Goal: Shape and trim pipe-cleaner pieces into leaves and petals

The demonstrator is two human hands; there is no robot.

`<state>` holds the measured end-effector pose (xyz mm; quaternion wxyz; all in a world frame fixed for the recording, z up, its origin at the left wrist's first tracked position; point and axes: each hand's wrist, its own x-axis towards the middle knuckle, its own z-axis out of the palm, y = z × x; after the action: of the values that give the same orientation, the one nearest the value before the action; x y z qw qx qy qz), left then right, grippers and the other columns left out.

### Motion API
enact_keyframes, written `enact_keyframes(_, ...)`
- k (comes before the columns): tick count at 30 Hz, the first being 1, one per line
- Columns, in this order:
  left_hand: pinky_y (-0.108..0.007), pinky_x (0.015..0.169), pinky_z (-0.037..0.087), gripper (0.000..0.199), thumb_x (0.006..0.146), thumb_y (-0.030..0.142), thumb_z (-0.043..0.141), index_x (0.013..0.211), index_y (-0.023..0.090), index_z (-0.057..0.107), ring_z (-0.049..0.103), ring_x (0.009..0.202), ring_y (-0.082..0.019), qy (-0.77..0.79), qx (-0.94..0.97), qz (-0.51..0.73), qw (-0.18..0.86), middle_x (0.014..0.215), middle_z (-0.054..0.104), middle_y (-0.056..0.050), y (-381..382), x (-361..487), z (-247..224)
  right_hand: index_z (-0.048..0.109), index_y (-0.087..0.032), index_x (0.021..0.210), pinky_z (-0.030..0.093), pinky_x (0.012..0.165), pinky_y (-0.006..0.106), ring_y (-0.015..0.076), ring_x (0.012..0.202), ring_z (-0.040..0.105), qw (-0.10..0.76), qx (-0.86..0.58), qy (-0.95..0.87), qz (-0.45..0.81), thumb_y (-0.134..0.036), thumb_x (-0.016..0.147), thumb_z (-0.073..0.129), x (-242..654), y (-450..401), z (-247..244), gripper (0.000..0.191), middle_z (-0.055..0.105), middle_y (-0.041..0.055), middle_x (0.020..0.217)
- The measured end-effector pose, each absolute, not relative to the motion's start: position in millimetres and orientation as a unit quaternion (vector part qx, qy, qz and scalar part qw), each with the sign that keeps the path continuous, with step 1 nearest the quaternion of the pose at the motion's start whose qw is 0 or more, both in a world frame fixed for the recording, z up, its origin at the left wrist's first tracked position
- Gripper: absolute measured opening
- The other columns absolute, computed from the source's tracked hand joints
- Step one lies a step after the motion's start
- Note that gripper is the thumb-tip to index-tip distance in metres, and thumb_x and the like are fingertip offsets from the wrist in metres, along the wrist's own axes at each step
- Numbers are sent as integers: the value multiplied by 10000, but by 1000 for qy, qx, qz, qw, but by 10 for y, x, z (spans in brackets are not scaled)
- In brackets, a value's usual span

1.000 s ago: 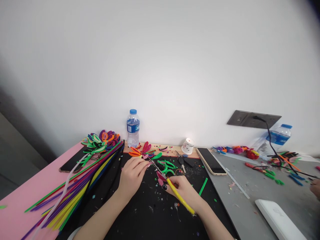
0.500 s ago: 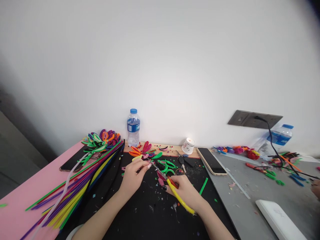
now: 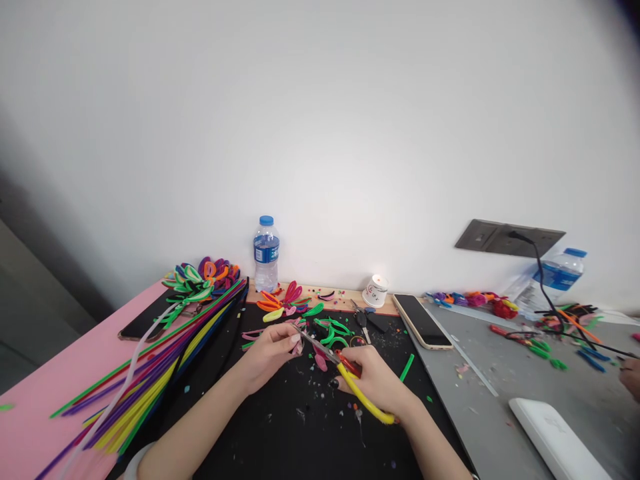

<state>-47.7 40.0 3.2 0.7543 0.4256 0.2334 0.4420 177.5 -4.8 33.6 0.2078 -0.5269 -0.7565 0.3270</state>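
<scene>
My right hand point(image 3: 370, 377) is closed round the handles of scissors point(image 3: 327, 353), one of them wrapped in yellow; the blades point up and left. At the blade tips my left hand point(image 3: 273, 350) pinches a small pinkish piece point(image 3: 299, 347), partly hidden by the fingers. Just beyond the hands, on the black mat point(image 3: 280, 427), lie green loops point(image 3: 333, 330), a pink loop point(image 3: 321, 361) and a yellow loop point(image 3: 273, 314). A pink and orange petal cluster point(image 3: 293, 297) is behind them.
Pipe cleaners point(image 3: 165, 373) fan out at left beside a dark phone point(image 3: 145, 320). Behind stand a bottle point(image 3: 267, 257) and a paper cup point(image 3: 375, 291). To the right are a phone point(image 3: 423, 322), a white power bank point(image 3: 555, 437) and another person's hand point(image 3: 631, 377).
My left hand has turned slightly and moved a little lower, and the pinkish piece shows more. The scissors have shifted slightly down, their blades now reaching the left fingertips.
</scene>
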Motion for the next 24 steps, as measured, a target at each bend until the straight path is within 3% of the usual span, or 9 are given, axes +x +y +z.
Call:
enact_keyframes(6, -236, 636, 389, 159, 700, 233, 757, 695, 128, 638, 460, 590, -91, 121, 344, 399, 841, 570, 517, 12, 329, -459, 33, 302, -180, 570, 182, 494, 206, 75, 560, 232, 212, -488, -784, 319, -174, 629, 640, 1763, -57, 309, 343, 271, -81, 578)
enact_keyframes(12, -244, 650, 396, 183, 752, 257, 706, 675, 138, 590, 459, 611, -95, 163, 355, 421, 819, 589, 484, 22, 355, -416, 32, 320, -179, 568, 185, 495, 207, 77, 558, 236, 220, -509, -767, 324, -206, 666, 623, 1750, -51, 319, 319, 266, -78, 575)
enact_keyframes(15, -234, 653, 392, 171, 787, 301, 657, 722, 155, 594, 472, 634, -100, 280, 441, 485, 701, 647, 508, 21, 389, -380, 13, 326, -181, 564, 184, 491, 213, 81, 555, 225, 219, -540, -747, 320, -255, 708, 593, 1756, -35, 292, 313, 248, -73, 575)
enact_keyframes(20, -283, 763, 428, 238, 727, 243, 684, 926, 204, 560, 559, 864, -183, 410, 601, 532, 432, 899, 598, -20, 410, -388, -6, 331, -183, 562, 177, 480, 219, 86, 561, 220, 223, -553, -730, 333, -289, 742, 557, 1740, -25, 221, 308, 252, -65, 575)
enact_keyframes(24, -305, 761, 435, 85, 787, 218, 606, 868, 214, 580, 558, 837, -201, 430, 691, 525, 249, 869, 593, -35, 381, -437, 32, 338, -180, 554, 173, 474, 220, 84, 556, 221, 227, -557, -721, 344, -311, 757, 545, 1719, -31, 208, 319, 251, -62, 573)
